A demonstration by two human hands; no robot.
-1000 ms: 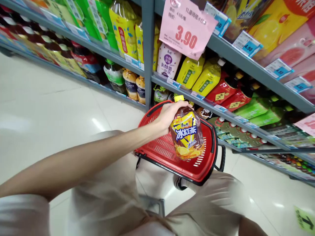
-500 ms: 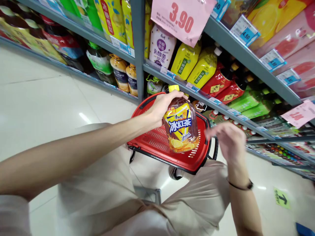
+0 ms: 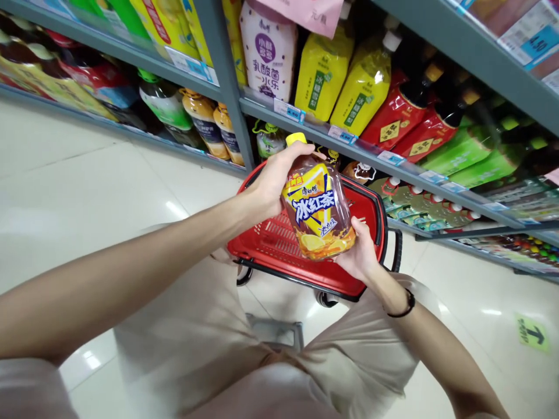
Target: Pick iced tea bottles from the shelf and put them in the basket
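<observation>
Left hand (image 3: 275, 180) and right hand (image 3: 358, 250) are both clamped on the iced tea bottle (image 3: 317, 209), held up over the red basket (image 3: 379, 227), and not set down inside yet, as far as this angle shows!

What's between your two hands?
In the head view, a plastic iced tea bottle sits between the left hand and the right hand, both gripping it.

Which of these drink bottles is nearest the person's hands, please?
The yellow-labelled iced tea bottle, held by left hand and right hand; the others sit on shelves.
</observation>
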